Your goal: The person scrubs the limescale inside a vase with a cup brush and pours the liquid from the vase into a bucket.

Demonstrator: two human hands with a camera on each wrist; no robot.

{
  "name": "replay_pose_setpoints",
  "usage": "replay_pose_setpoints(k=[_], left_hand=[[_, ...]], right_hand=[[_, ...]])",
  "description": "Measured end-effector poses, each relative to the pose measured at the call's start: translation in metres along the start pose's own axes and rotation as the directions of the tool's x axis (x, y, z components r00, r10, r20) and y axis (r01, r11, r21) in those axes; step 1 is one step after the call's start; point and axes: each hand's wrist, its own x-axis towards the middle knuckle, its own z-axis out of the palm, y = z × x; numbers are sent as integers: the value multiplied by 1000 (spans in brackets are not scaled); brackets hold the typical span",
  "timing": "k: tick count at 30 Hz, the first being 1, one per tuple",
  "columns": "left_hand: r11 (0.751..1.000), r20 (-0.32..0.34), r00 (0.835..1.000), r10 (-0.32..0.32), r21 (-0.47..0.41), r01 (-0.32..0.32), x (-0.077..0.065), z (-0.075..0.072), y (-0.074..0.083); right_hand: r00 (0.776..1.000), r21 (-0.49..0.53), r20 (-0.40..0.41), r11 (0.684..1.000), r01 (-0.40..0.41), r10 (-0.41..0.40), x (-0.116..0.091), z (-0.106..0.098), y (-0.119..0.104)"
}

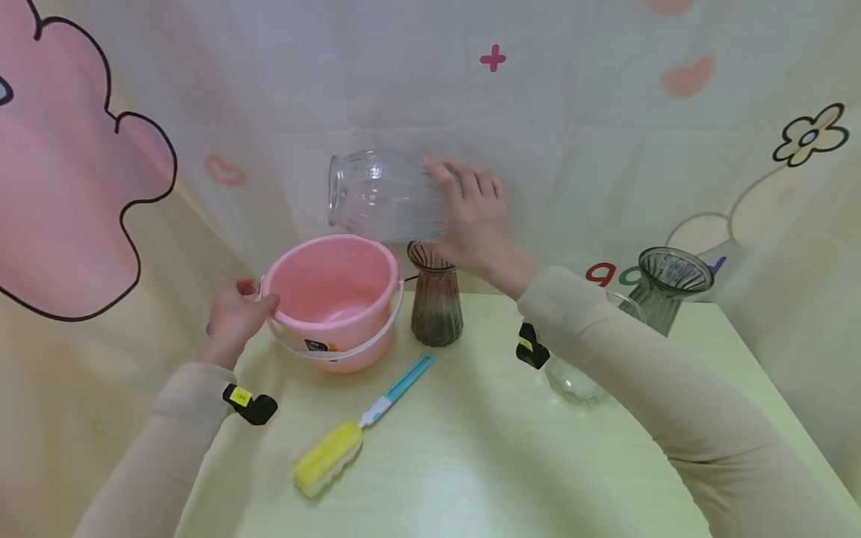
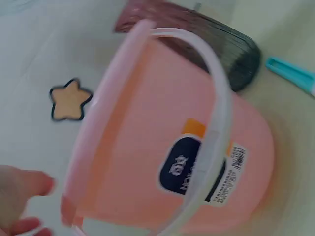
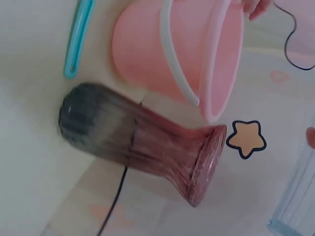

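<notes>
My right hand (image 1: 474, 217) grips a clear glass vase (image 1: 390, 194) by its base end. The vase lies sideways in the air, its mouth to the left, above the back of a pink bucket (image 1: 329, 336). Only part of this vase shows at the edge of the right wrist view. At the bucket's left rim is my left hand (image 1: 235, 314). In the left wrist view its fingers (image 2: 37, 183) are loosely bent, a small gap from the rim. The bucket stands upright, its white handle (image 2: 216, 123) hanging down in front.
A purple-grey ribbed vase (image 1: 437, 310) stands right of the bucket. In front lies a bottle brush (image 1: 329, 456) with a yellow sponge head and teal handle. Behind my right forearm are a clear glass vase (image 1: 575, 382), partly hidden, and a grey-green vase (image 1: 655, 302). A curtain hangs behind the table.
</notes>
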Motion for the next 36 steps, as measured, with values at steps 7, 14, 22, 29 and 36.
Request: replay_pose_setpoints(k=[7,14,22,29,36], left_hand=[[836,-67,834,548,-3,-549,-34,41,46],[694,228,666,711,-382,-610,-68,86,90],[714,370,634,679,-531,-456,-73,127,82],[742,410,645,645,-540,-398,-75,168,57],[825,451,715,535,-462,-326,-70,207,43]], right_hand=[[963,408,-36,884,-229,267,-32,-4,-6],[898,671,182,617,-411,401,-77,-1,-25],[815,738,433,367,-566,385,-133,19,-26],[756,719,539,265,-643,370,-178,45,-12],[708,656,596,279,-701,379,-204,67,12]])
